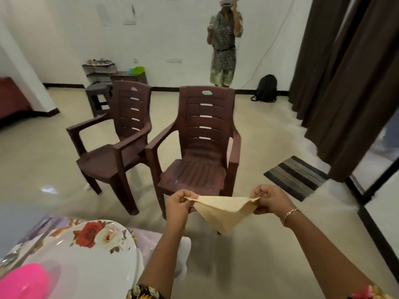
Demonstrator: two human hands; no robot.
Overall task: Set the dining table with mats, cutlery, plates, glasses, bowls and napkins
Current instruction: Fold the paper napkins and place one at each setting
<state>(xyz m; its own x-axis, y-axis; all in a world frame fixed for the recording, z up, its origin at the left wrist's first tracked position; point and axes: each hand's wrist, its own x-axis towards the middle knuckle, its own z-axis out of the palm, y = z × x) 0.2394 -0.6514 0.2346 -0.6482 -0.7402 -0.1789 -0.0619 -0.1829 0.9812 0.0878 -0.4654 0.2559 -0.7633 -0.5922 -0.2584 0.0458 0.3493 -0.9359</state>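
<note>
Far left of the grip, at the lower edge of view, a pink bowl [23, 283] sits blurred in front of a floral plate [90, 251]. The plate rests on a pale mat [146, 234]; cutlery [13, 255] lies at the plate's left, too blurred to identify piece by piece.

The left hand [178, 203] is closed, thumb and fingers pinching the left corner of a beige napkin [224, 210]. The napkin is held in the air between both hands, off the table and to the right of the plate. Its top edge is pulled nearly straight; the rest hangs down to a point below the grip.

The right hand [269, 199] is likewise closed, pinching the napkin's right corner. A bracelet [290, 213] circles that wrist.

Beyond the grip stand two brown chairs [198, 147] side by side. Right of the grip, a striped doormat [298, 175] lies on the floor near dark curtains [349, 83]. A person [224, 44] stands at the far wall.
</note>
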